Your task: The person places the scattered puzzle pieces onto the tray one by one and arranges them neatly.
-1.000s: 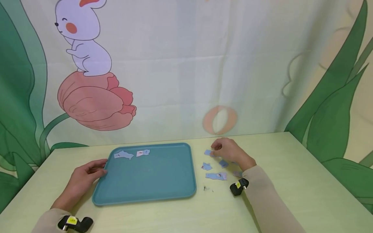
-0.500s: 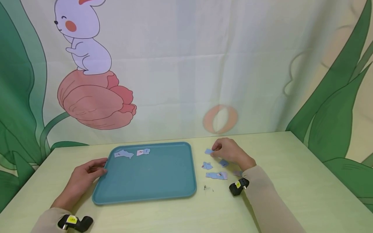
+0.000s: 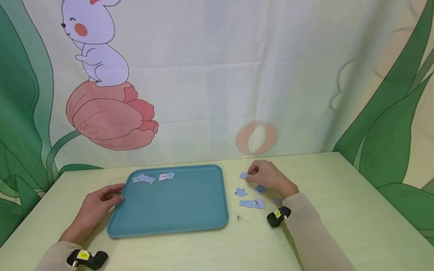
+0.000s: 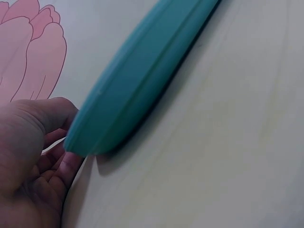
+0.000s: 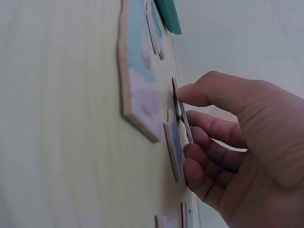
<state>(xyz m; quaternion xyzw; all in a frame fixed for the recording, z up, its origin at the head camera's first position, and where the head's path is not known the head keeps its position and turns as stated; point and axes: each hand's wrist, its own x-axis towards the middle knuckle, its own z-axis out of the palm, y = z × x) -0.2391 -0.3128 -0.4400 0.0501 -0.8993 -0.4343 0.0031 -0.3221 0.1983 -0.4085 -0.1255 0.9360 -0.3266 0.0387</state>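
Note:
My right hand [image 3: 268, 176] pinches a small light-blue puzzle piece [image 3: 243, 175] by its edge, right of the tray. In the right wrist view the piece stands tilted between thumb and fingers, close over the table. My left hand [image 3: 95, 206] holds the left edge of the blue-green tray [image 3: 173, 205], thumb at the rim and fingers beneath. Along the tray's back lie a longer strip of puzzle pieces [image 3: 144, 178] and a shorter one [image 3: 167, 176]. Near the right hand are a joined strip [image 3: 251, 204], a piece with a red mark [image 3: 240, 192] and a plain blue piece [image 3: 260, 189].
Another pale puzzle piece [image 3: 276, 201] lies partly behind the right wrist. Tiny dark marks [image 3: 239, 218] show on the pale wooden table [image 3: 339, 210] in front of the strip. A printed curtain [image 3: 196, 86] with a rabbit hangs along the table's back edge.
The right hand and its pinched piece have shifted very slightly; more of the piece shows. The left hand stays at the tray, and the other pieces lie as before.

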